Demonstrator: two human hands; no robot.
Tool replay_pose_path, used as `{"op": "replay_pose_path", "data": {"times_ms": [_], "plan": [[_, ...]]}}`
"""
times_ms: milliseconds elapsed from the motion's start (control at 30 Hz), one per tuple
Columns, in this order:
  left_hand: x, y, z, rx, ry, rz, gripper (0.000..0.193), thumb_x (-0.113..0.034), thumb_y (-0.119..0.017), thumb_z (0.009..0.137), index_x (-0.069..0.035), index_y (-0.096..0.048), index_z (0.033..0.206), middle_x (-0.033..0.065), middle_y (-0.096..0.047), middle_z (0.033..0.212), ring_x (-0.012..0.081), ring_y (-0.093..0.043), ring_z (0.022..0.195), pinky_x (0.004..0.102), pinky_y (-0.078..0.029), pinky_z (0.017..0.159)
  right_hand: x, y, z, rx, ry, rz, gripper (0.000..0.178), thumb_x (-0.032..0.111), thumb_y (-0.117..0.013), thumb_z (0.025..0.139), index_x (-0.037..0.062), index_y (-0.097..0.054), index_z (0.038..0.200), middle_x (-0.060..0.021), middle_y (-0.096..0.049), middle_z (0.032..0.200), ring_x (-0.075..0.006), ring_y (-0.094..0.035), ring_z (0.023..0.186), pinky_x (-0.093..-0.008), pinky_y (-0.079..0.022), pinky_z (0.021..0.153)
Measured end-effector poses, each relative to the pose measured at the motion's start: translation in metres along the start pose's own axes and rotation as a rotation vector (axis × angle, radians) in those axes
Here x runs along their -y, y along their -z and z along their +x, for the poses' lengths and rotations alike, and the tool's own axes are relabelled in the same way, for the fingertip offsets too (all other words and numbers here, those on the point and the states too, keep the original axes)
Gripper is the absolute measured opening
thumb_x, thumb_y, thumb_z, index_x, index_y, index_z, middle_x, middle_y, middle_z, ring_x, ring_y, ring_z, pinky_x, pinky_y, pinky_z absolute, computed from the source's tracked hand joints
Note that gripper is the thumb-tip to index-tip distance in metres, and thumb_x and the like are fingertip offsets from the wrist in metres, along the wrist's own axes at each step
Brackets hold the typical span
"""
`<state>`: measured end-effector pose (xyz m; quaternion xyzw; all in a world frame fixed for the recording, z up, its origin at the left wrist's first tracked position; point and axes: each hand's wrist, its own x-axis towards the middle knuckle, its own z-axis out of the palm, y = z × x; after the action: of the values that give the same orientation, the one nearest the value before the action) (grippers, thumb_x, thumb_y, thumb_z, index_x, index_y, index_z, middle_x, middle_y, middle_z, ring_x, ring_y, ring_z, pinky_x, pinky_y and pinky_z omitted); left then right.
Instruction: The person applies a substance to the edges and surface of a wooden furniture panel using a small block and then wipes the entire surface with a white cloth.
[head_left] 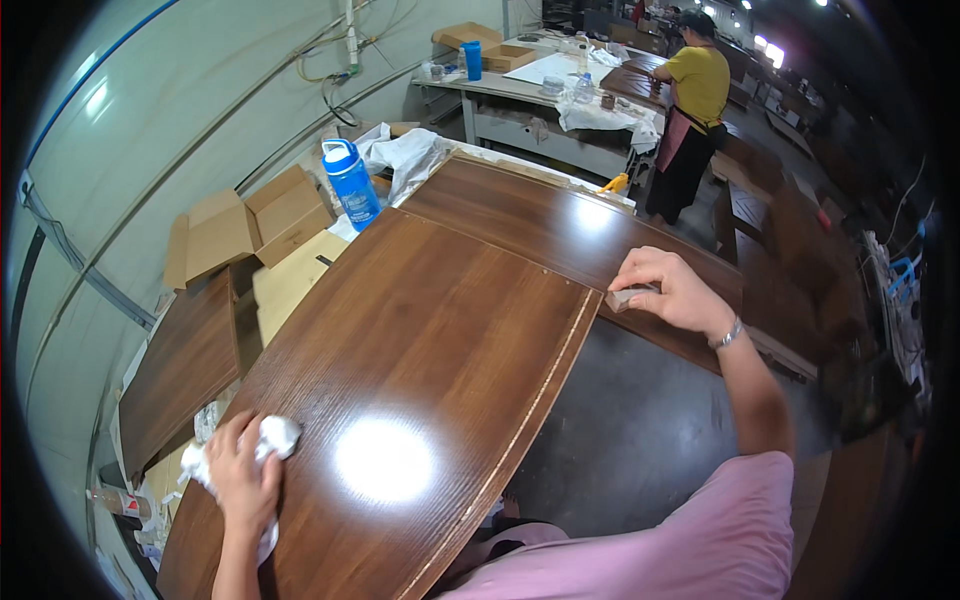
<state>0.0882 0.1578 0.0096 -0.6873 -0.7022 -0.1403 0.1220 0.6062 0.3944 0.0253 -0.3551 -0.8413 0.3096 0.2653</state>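
A large dark brown wood-grain panel (400,330) lies in front of me, with a pale line running along its near right edge. On its left side my left hand (245,470) is closed on a bunched white cloth (278,436), which rests on the surface. My right hand (668,290) pinches a small greyish-brown block (630,296) between thumb and fingers, at the panel's far right corner. Another brown panel (520,205) lies beyond that corner, meeting the first one's far edge.
A blue bottle (352,190) stands past the panel beside white cloths (405,160). Open cardboard boxes (250,225) and a leaning brown panel (185,365) are at the left. A co-worker in a yellow shirt (700,85) stands at a far workbench (560,150). Grey floor (640,410) shows at the right.
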Motion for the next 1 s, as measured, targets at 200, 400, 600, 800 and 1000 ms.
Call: {"op": "replay_pose_path", "data": {"times_ms": [200, 400, 600, 800, 1000], "plan": [[-0.150, -0.069, 0.144, 0.038, -0.435, -0.291, 0.056, -0.019, -0.065, 0.081, -0.014, -0.058, 0.136, 0.0111, -0.058, 0.137, 0.0316, -0.056, 0.124, 0.0503, -0.038, 0.106, 0.054, -0.061, -0.003, 0.095, 0.289, 0.483, 0.030, -0.002, -0.070, 0.079, 0.0007, -0.073, 0.108, -0.0087, -0.067, 0.102, -0.0204, -0.064, 0.096, -0.0324, -0.050, 0.087], [-0.281, -0.123, 0.230, 0.030, -0.809, -0.336, 0.038, -0.029, -0.063, 0.092, -0.027, -0.064, 0.130, -0.0001, -0.060, 0.137, 0.0223, -0.054, 0.129, 0.0529, -0.034, 0.109, 0.069, -0.121, 0.031, 0.401, 0.442, 0.770, 0.027, 0.006, -0.073, 0.083, 0.0009, -0.073, 0.110, -0.0090, -0.066, 0.101, -0.0208, -0.063, 0.096, -0.0323, -0.047, 0.087], [-0.178, -0.148, 0.281, 0.019, -0.438, -0.310, 0.032, -0.021, -0.062, 0.090, -0.015, -0.070, 0.121, 0.0020, -0.064, 0.135, 0.0286, -0.059, 0.122, 0.0434, -0.040, 0.108, 0.058, -0.129, 0.032, 0.446, 0.398, 0.779, 0.025, 0.002, -0.072, 0.085, 0.0015, -0.072, 0.110, -0.0055, -0.062, 0.095, -0.0158, -0.059, 0.093, -0.0292, -0.047, 0.085], [-0.001, -0.118, 0.206, -0.044, 0.078, -0.017, 0.033, -0.026, -0.060, 0.092, -0.015, -0.068, 0.122, 0.0091, -0.067, 0.124, 0.0324, -0.058, 0.118, 0.0487, -0.042, 0.102, 0.056, -0.119, 0.031, 0.317, 0.241, 0.873, 0.025, -0.001, -0.071, 0.084, 0.0014, -0.073, 0.109, -0.0041, -0.065, 0.100, -0.0125, -0.061, 0.092, -0.0274, -0.049, 0.083], [-0.035, -0.065, 0.102, -0.032, -0.026, 0.048, 0.036, -0.017, -0.065, 0.087, -0.009, -0.065, 0.122, 0.0093, -0.063, 0.131, 0.0304, -0.055, 0.124, 0.0513, -0.035, 0.108, 0.001, -0.066, 0.127, -0.080, -0.013, 0.392, 0.017, -0.001, -0.065, 0.088, -0.0010, -0.073, 0.103, -0.0044, -0.068, 0.099, -0.0131, -0.065, 0.089, -0.0275, -0.052, 0.077]]}}
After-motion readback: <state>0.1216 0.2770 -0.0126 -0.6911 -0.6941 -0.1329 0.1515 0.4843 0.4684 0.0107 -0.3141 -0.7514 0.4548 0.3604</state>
